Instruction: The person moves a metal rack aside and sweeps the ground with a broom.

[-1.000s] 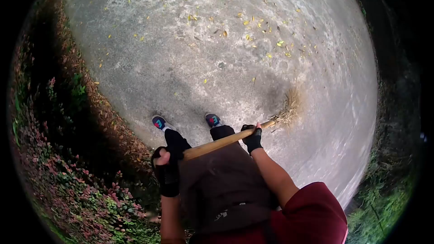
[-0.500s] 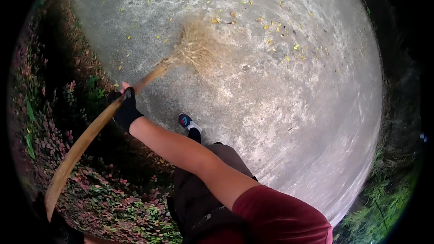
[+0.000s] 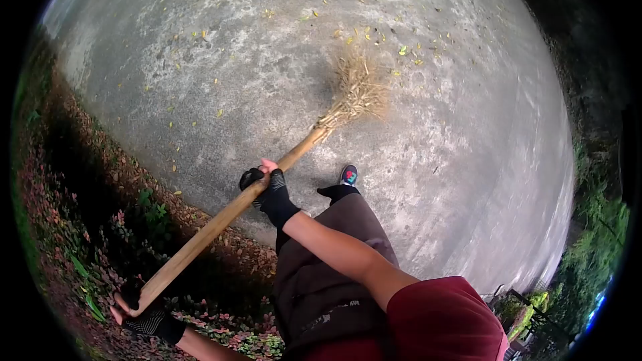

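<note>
A broom [image 3: 207, 234] with a long wooden handle slants from the lower left up to its straw bristles [image 3: 358, 90], which are blurred over the concrete. My right hand [image 3: 269, 190], in a black fingerless glove, wraps round the middle of the handle. At the handle's lower left end, my left hand [image 3: 144, 314] grips it in a matching glove. Small yellow leaves [image 3: 402, 50] lie scattered on the ground beyond and beside the bristles.
The grey concrete path [image 3: 468, 160] curves across the view. Pink and green shrubs [image 3: 73, 247] and a strip of dry brown leaves [image 3: 254, 251] border it on the left. One shoe [image 3: 348, 174] stands on the path; greenery [image 3: 598, 227] edges the right.
The bristles swung from the right across to the left, then partway back right. My hands stay on the handle and have moved left since the first frame. The view has shifted, with one shoe now showing.
</note>
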A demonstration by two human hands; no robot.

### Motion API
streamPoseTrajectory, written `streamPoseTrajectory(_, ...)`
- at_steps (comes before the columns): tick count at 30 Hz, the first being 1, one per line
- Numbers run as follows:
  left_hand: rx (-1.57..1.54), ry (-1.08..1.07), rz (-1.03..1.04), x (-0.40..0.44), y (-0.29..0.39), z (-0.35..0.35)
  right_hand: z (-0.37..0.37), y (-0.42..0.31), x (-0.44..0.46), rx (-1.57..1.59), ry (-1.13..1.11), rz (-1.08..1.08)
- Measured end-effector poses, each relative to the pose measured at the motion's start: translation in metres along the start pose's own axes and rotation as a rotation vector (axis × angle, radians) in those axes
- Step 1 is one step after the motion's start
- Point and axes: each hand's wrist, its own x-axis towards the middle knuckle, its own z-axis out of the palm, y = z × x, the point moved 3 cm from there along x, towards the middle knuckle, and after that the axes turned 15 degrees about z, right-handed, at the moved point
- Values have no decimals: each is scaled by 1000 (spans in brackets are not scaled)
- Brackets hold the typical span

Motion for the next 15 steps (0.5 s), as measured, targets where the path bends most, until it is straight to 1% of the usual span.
streamPoseTrajectory(1, -199, -46, -161, -12, -58, 18, -24, -55, -17, 125, 140, -103)
streamPoseTrajectory(2, -237, -59, -298, -33, -112, 45, -82, -116, -20, 167, 156, -150)
streamPoseTrajectory(3, -55, -55, -349, -50, -167, 80, -93, -168, -43, 455, -61, -19)
streamPoseTrajectory(4, -59, -16, -422, -74, -216, 136, -130, -222, -67, 111, 364, -399)
streamPoseTrajectory(5, -65, -137, -473, -97, -263, 168, -142, -263, -86, 275, 130, -432)
streamPoseTrajectory(6, 124, -191, -580, -120, -298, 198, -163, -303, -106, 424, 298, -488)
streamPoseTrajectory(7, 133, -301, -592, -135, -331, 228, -177, -337, -124, 399, 417, -526)
streamPoseTrajectory(8, 135, -384, -643, -149, -363, 254, -200, -372, -129, 453, 593, -572)
streamPoseTrajectory(9, 140, -470, -699, -155, -388, 276, -239, -409, -132, 466, 466, -326)
streamPoseTrajectory(10, 143, -461, -694, -143, -406, 294, -245, -434, -132, 481, 482, -267)
streamPoseTrajectory(12, 221, -477, -678, -114, -421, 320, -206, -434, -86, 501, 543, -199)
streamPoseTrajectory(13, 374, -406, -660, -79, -417, 314, -173, -417, -53, 479, 562, -164)
streamPoseTrajectory(14, 294, -150, -577, -38, -406, 314, -120, -387, -13, 461, 557, -116)
streamPoseTrajectory(15, 108, -48, -456, 8, -379, 312, -40, -342, 21, 421, 593, -103)
